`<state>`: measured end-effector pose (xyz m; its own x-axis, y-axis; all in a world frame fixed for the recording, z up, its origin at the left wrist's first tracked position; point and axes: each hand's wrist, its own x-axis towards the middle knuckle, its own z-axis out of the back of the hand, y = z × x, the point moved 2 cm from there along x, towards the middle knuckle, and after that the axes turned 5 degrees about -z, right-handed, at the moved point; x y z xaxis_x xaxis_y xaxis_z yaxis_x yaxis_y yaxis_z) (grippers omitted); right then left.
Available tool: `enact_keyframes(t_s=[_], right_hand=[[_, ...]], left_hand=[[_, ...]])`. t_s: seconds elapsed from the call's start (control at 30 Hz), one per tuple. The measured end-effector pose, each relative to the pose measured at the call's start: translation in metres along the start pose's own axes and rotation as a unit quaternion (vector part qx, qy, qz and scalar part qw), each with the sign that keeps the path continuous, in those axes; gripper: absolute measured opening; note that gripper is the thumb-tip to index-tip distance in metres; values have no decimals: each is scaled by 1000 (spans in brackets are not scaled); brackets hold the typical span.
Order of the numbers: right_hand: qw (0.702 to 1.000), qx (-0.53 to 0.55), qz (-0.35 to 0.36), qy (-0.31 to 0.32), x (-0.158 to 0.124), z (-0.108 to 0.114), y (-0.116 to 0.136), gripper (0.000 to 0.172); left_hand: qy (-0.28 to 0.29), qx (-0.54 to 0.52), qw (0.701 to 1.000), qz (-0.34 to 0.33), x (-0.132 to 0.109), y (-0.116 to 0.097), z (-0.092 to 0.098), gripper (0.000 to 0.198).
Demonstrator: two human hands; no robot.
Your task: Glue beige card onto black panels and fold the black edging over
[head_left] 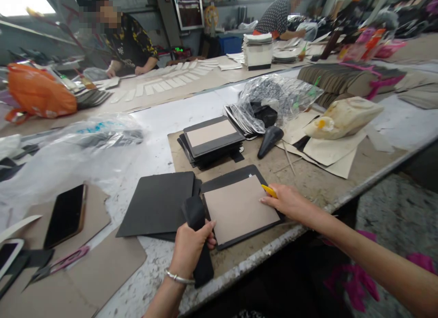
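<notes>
My left hand [195, 242] is closed around a black strap [204, 265], whose upper end folds over near the panel's left edge. A thin yellow tool [269, 191] is pinched in my right hand [285, 201]; its kind cannot be made out. The fingertips of that hand rest at the right side of a beige sheet [239, 208], which lies on a black panel [228, 185] with the dark border showing around it. Left of it are flat black panels [159, 201], overlapping each other. Behind stands a stack of black pieces [212, 156] with a beige strip on top.
A black phone [65, 215] and pink-handled scissors [65, 261] lie at the left. Toward the back are a black cone-shaped object [270, 140], a clear plastic bag [277, 96] and a stained plastic bottle [345, 117]. Two people work across the table, whose front edge [260, 258] runs diagonally.
</notes>
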<state>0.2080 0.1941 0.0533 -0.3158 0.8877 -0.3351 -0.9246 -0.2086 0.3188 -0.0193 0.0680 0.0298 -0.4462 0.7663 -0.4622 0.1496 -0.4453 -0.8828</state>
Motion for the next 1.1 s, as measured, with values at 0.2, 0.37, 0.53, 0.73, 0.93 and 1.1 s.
enact_keyframes(t_s=[0.2,0.37,0.53,0.73,0.93,1.1], right_hand=[[1000,7,4,15,5,-2,-4,23],[999,19,21,26,6,1,-4,24],[1000,-2,13,26,4,5,0,23],[999,-24,5,38,4,5,2,26],[996,-68,-3,58,2,11,9,27],[990,-124,19,65,0,15,15,28]], left_hand=[[-4,-1,1000,9,-4,-4,-1,34],[-9,-4,1000,10,-6,-8,-2,33],[-8,4,1000,11,-6,-8,-2,32],[1,3,1000,7,-5,-7,-2,32],[14,24,1000,-9,-4,-6,-1,30],[-2,15,1000,5,-6,-10,-2,29]])
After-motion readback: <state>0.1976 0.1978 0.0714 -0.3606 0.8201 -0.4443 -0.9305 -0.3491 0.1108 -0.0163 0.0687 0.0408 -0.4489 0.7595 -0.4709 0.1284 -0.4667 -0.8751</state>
